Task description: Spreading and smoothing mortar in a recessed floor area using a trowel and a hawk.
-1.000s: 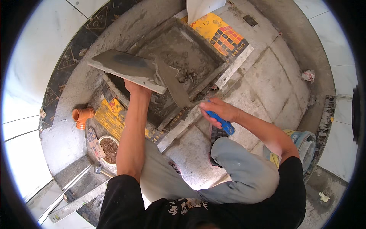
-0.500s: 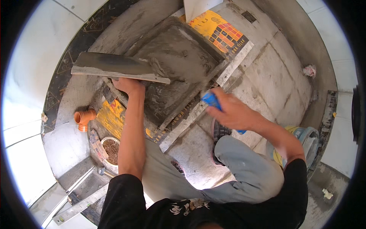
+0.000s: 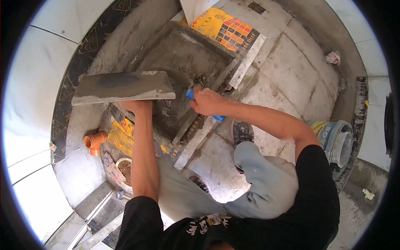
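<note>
Left hand (image 3: 135, 106) propping grey-smeared tile (image 3: 125, 85) from beneath, fingers hiding, so can't tell whether spread; tile reaching partly over wet mortar (image 3: 183, 56). Right hand (image 3: 208, 103) clenching blue handle (image 3: 190, 94). Orange pipe fitting (image 3: 95, 141) lying at left.

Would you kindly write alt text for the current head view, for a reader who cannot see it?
A person's left hand supports a mortar-coated tile from below, while the right hand grips a blue-handled tool at the edge of a shallow tray. Yellow cardboard shows around the tray; an orange pipe fitting sits at left.
</note>
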Tool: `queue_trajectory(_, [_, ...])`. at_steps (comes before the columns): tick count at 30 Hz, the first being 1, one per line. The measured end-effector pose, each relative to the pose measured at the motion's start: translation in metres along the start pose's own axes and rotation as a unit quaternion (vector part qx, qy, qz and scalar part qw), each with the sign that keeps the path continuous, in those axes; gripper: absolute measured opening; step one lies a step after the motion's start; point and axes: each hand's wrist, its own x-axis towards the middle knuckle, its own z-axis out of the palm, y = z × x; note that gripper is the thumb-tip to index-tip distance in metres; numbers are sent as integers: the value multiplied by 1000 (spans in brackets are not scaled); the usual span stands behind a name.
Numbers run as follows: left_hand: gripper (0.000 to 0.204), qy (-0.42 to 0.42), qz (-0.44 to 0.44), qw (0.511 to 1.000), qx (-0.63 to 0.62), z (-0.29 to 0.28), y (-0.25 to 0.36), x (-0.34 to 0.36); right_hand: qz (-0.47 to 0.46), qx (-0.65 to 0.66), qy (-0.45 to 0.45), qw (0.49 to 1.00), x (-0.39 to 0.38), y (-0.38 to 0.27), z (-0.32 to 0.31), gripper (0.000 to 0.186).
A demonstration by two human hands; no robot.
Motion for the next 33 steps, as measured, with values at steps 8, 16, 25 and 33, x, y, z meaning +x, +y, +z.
queue_trajectory(8, [32, 108, -212, 793, -561, -23, -1, 15, 11, 110, 185, 976, -17, -8, -49, 42])
queue_trajectory(16, [34, -45, -253, 688, -678, -59, 22, -8, -82, -21, 102, 991, -44, 20, -38, 36])
queue_trajectory(25, [28, -238, -306, 759, -523, -57, 40, -22, -128, -122, 58, 983, -9, 8, -25, 38])
queue_trajectory(33, [23, -357, -313, 789, -389, -58, 42, -12, -67, -81, 151, 983, -20, 32, -51, 41])
